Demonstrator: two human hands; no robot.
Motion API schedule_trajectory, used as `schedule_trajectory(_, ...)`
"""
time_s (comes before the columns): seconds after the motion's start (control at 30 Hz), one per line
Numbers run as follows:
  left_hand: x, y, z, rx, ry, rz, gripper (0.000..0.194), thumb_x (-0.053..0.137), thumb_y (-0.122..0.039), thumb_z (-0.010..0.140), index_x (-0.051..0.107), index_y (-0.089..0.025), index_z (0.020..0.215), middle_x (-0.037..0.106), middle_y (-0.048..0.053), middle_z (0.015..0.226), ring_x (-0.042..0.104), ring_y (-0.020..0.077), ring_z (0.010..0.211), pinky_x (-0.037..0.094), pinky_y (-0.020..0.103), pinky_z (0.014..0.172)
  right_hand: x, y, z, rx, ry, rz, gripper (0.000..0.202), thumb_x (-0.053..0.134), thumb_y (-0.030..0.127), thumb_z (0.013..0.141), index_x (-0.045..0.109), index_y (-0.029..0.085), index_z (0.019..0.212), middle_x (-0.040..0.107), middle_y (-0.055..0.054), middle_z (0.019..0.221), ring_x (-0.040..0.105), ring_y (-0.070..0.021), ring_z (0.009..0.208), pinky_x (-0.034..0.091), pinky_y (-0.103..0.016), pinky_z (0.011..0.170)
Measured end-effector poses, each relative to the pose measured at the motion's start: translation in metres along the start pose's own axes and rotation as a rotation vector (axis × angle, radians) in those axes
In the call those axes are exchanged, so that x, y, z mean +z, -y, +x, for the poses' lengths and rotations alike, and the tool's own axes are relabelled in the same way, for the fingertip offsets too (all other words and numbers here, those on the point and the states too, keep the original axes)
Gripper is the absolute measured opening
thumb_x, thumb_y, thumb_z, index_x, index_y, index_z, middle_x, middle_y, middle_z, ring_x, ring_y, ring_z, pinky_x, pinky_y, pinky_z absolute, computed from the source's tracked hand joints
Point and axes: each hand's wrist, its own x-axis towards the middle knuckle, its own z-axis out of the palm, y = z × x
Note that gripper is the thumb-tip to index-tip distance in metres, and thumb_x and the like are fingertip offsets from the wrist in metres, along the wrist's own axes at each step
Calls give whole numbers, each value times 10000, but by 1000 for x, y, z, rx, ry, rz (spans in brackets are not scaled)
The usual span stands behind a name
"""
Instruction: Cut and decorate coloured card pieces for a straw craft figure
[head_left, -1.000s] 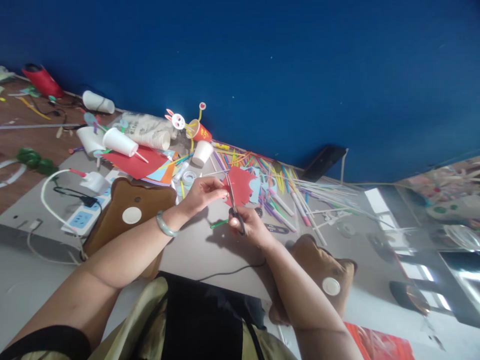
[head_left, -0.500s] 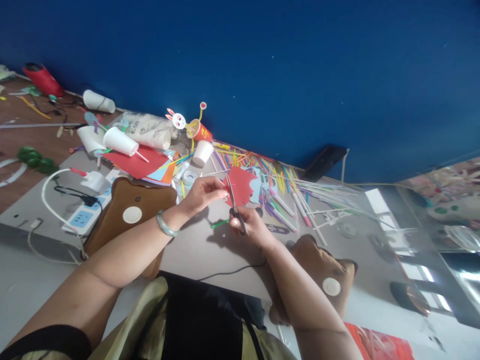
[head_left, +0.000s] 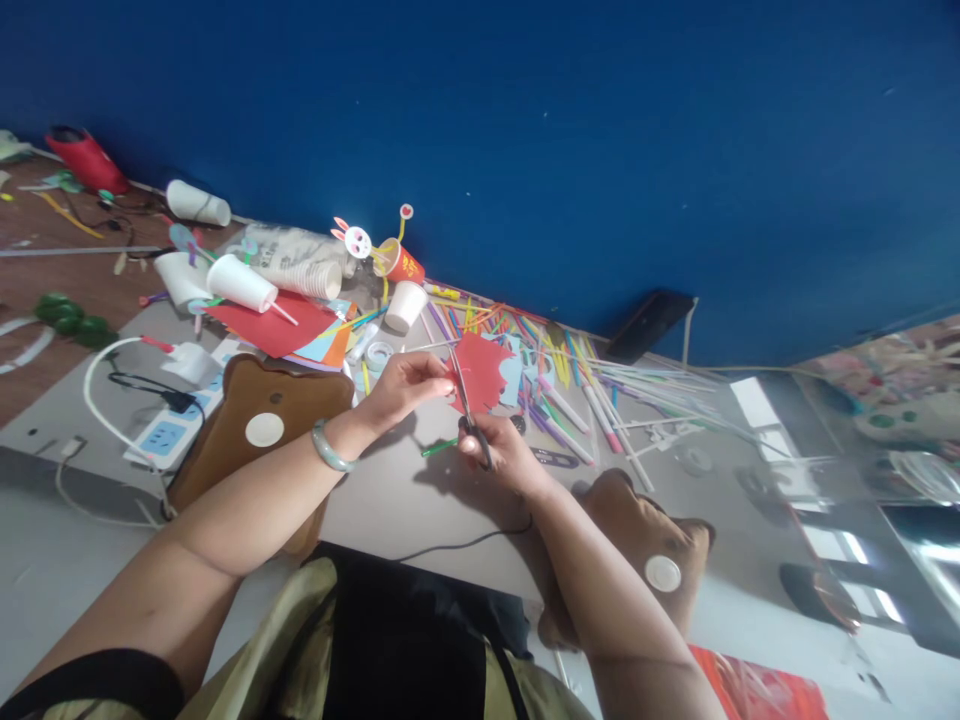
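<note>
My left hand [head_left: 411, 388], with a pale bangle at its wrist, pinches at the left edge of a red paper [head_left: 484, 372]. The paper's right side is cut jagged. In my right hand [head_left: 501, 455] is a pair of scissors [head_left: 463, 388], fingers closed around the black handles. Its blades point away from me and lie close to my left fingertips, over the red paper's left part. I cannot tell whether the blades are parted. Behind the paper shows light blue cut paper [head_left: 513, 376]. A green stick [head_left: 438, 447] lies just below my hands.
Brown bear-shaped cushions [head_left: 240, 410] [head_left: 637, 530] flank my arms. Paper cups [head_left: 241, 283], coloured sheets [head_left: 274, 325] and a power strip [head_left: 166, 435] are at left. Straws and sticks [head_left: 585, 390] spread along the blue wall [head_left: 525, 150]. A dark cable [head_left: 465, 545] crosses the table's front.
My left hand has shifted very slightly left. Otherwise the hands, scissors and paper look almost the same.
</note>
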Motion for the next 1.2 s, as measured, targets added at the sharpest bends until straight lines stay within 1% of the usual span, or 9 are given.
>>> schedule_trajectory(0.23, -2, 1, 1, -1, 7, -6, 131, 732, -254, 757, 664, -154, 709, 675, 15, 709, 619, 131, 689, 499, 262, 675, 1, 1, 0, 9, 1, 17, 555, 674, 701, 752, 518, 179, 640, 540, 22, 516, 456, -101, 489, 338, -240, 499)
schedule_trajectory(0.4, -3, 3, 1, 7, 22, -21, 130, 734, -263, 762, 667, -159, 720, 683, 21, 735, 626, 137, 716, 505, 272, 697, 1, 1, 0, 14, 2, 22, 576, 671, 731, 732, 518, 183, 643, 539, 27, 511, 450, -97, 487, 336, -243, 501)
schedule_trajectory(0.73, -3, 1, 1, 14, 18, -11, 139, 727, -272, 759, 656, -162, 712, 668, 23, 727, 609, 141, 715, 499, 280, 700, 1, 3, 0, 26, 8, 41, 578, 688, 731, 712, 504, 187, 639, 536, 28, 508, 450, -99, 483, 330, -242, 491)
schedule_trajectory(0.97, -5, 5, 1, 33, 11, -19, 132, 720, -266, 764, 658, -160, 715, 660, 23, 729, 599, 141, 722, 495, 280, 712, 2, 0, -1, 24, 9, 28, 551, 680, 700, 742, 500, 187, 651, 528, 34, 521, 447, -101, 492, 331, -239, 503)
schedule_trajectory(1.2, -5, 4, 1, 45, -8, -26, 117, 715, -250, 758, 656, -163, 707, 657, 24, 738, 600, 144, 734, 493, 286, 721, 2, 1, 0, 39, 6, 41, 573, 687, 720, 720, 491, 189, 636, 531, 33, 515, 438, -96, 490, 326, -241, 497)
